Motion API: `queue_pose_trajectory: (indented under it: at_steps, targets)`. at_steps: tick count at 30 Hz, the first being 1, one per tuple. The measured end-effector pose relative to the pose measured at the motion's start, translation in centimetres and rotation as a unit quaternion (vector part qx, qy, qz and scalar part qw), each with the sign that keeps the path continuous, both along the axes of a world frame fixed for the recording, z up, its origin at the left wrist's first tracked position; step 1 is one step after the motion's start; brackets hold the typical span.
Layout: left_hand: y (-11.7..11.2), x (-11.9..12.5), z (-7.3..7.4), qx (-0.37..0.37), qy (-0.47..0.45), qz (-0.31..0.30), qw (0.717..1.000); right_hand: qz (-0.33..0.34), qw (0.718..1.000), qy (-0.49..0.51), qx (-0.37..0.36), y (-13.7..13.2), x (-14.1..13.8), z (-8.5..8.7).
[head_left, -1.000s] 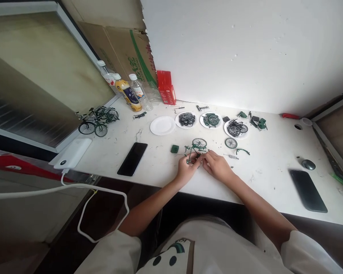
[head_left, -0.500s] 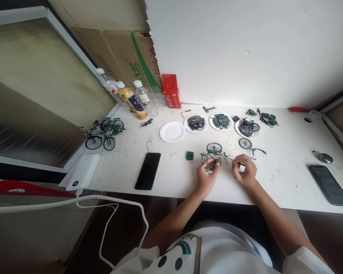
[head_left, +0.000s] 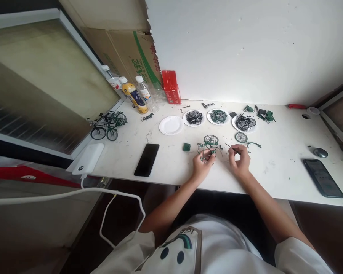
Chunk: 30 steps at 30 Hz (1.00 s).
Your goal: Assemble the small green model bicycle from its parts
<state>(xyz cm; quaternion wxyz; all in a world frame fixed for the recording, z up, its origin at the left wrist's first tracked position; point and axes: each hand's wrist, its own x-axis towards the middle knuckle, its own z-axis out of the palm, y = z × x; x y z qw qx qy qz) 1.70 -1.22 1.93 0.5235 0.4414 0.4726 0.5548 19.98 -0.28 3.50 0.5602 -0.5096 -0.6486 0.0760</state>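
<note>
A partly built green model bicycle (head_left: 207,144), one spoked wheel on its frame, is gripped by the closed fingers of my left hand (head_left: 202,166). To the right, my right hand (head_left: 241,161) pinches a thin, dark-handled screwdriver (head_left: 229,145), its slim shaft pointing up and left, apart from the bicycle. Just beyond the right hand lie a loose spoked wheel (head_left: 241,137) and a curved green part (head_left: 254,144). A square green piece (head_left: 186,147) rests left of the bicycle. Tiny parts are scattered between the hands, too small to name.
Paper plates behind hold black parts (head_left: 194,118), green parts (head_left: 218,116) and wheels (head_left: 242,123); another plate (head_left: 171,125) is bare. Model bicycles (head_left: 108,125), bottles (head_left: 135,97) and a power bank (head_left: 88,158) stand left. Phones lie left (head_left: 146,160) and right (head_left: 322,177).
The camera view has shifted a little. The screwdriver in my right hand has turned so its shaft points more upward. My left hand keeps its hold on the bicycle.
</note>
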Motion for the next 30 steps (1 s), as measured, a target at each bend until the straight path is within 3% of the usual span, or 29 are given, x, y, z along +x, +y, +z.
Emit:
queue_pose_trajectory:
  at_steps: [5, 10, 21, 30]
  targets:
    - [0.4, 0.0, -0.2, 0.019, 0.006, 0.017, 1.0, 0.08, 0.995, 0.045, -0.027, -0.2, -0.8, 0.6]
    - [0.7, 0.0, -0.4, 0.042, 0.01, 0.023, 0.999, 0.097, 0.991, 0.088, -0.028, -0.4, -0.6, 1.1]
    - [1.2, 0.1, -0.4, 0.081, 0.02, 0.027, 0.996, 0.114, 0.992, -0.009, -0.059, -1.9, -0.2, 0.3]
    - [1.5, 0.1, -0.6, 0.096, 0.027, 0.03, 0.995, 0.125, 0.988, -0.05, -0.079, -1.5, 0.2, -0.6]
